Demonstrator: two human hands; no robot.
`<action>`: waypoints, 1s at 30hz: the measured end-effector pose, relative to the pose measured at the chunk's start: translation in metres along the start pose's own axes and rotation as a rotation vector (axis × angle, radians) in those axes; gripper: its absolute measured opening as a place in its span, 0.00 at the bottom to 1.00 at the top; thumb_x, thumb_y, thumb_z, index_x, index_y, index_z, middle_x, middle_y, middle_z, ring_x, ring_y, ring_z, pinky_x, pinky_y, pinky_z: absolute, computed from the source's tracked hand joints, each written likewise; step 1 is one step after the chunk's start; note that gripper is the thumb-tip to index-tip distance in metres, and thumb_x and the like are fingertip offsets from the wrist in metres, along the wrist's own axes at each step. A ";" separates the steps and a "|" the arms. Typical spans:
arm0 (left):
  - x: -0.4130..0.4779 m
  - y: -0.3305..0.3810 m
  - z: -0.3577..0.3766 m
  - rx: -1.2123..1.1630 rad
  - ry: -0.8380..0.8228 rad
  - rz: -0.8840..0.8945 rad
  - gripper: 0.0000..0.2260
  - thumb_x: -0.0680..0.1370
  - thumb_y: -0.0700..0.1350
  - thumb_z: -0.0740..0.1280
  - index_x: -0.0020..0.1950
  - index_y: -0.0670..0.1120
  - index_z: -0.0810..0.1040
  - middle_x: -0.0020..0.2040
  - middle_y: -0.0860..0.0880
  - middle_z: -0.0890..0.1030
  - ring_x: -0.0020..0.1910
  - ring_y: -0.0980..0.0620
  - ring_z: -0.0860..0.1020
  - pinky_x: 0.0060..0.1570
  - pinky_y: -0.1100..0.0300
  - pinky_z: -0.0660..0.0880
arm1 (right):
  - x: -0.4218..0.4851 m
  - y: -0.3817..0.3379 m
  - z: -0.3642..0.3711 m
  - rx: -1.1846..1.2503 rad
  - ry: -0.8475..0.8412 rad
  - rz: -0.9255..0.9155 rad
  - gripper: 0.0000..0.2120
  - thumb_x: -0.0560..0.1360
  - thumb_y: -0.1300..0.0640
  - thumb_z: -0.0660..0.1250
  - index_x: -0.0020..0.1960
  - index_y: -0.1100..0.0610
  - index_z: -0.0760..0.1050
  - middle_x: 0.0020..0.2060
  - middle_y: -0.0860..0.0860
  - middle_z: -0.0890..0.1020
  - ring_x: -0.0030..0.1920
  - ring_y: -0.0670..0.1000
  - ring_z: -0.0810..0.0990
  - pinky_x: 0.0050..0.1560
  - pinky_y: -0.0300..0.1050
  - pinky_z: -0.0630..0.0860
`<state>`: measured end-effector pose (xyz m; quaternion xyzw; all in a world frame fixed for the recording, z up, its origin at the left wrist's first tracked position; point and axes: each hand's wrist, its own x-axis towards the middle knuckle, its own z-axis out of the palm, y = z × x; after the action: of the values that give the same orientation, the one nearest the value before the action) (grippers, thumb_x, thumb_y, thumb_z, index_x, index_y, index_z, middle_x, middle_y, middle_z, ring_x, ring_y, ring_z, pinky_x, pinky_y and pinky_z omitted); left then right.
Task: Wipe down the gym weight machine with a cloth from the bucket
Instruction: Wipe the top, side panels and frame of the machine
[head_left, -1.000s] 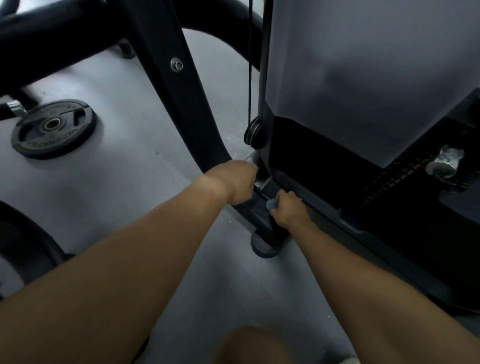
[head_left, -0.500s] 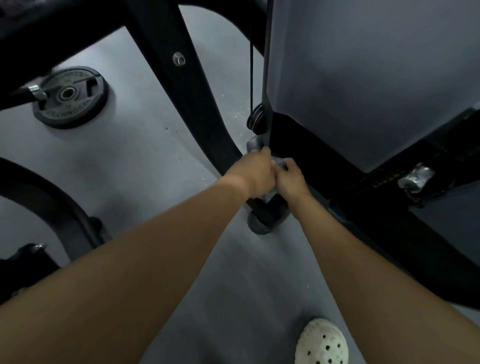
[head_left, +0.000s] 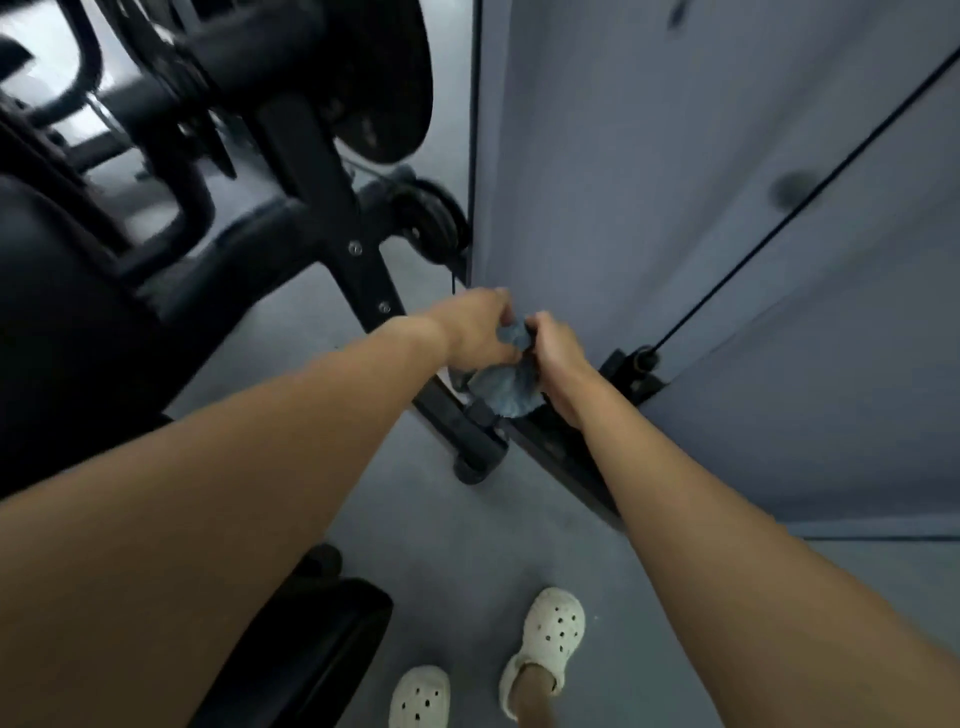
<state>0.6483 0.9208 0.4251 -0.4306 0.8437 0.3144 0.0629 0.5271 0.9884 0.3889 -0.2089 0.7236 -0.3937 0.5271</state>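
Change: the cloth (head_left: 501, 389) has been lifted off the low machine frame (head_left: 457, 426).
Hands: left hand (head_left: 478, 332) and right hand (head_left: 558, 353) are both curled round the bunched cloth.
Meaning: wiping is judged paused while the cloth is regathered.

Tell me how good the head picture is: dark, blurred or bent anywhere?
Head view: dim, bluish light; the black machine frame at upper left is blurred and lost in shadow; the cloth between left hand and right hand is fairly sharp; the wide lens enlarges the forearms near the bottom.
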 end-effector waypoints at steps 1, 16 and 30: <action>-0.013 0.018 -0.026 0.001 0.016 0.017 0.19 0.77 0.53 0.73 0.62 0.46 0.73 0.56 0.47 0.80 0.53 0.45 0.79 0.55 0.50 0.77 | -0.024 -0.027 -0.005 -0.020 -0.002 -0.028 0.19 0.83 0.55 0.55 0.40 0.52 0.79 0.31 0.46 0.82 0.38 0.49 0.78 0.40 0.45 0.73; -0.188 0.250 -0.260 -0.049 0.262 0.198 0.19 0.80 0.42 0.65 0.71 0.48 0.71 0.56 0.48 0.74 0.51 0.48 0.75 0.50 0.56 0.71 | -0.315 -0.249 -0.121 -0.254 0.017 -0.446 0.23 0.73 0.66 0.64 0.67 0.55 0.72 0.57 0.55 0.79 0.55 0.52 0.79 0.51 0.50 0.79; -0.294 0.376 -0.325 -0.187 0.528 0.326 0.07 0.81 0.46 0.62 0.54 0.47 0.78 0.49 0.45 0.81 0.47 0.47 0.79 0.38 0.58 0.72 | -0.456 -0.328 -0.191 -0.395 0.227 -0.804 0.12 0.86 0.63 0.57 0.56 0.66 0.78 0.42 0.57 0.78 0.40 0.50 0.75 0.39 0.35 0.73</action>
<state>0.5963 1.0948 0.9727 -0.3603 0.8561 0.2741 -0.2492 0.4762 1.1845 0.9466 -0.5249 0.6996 -0.4417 0.1999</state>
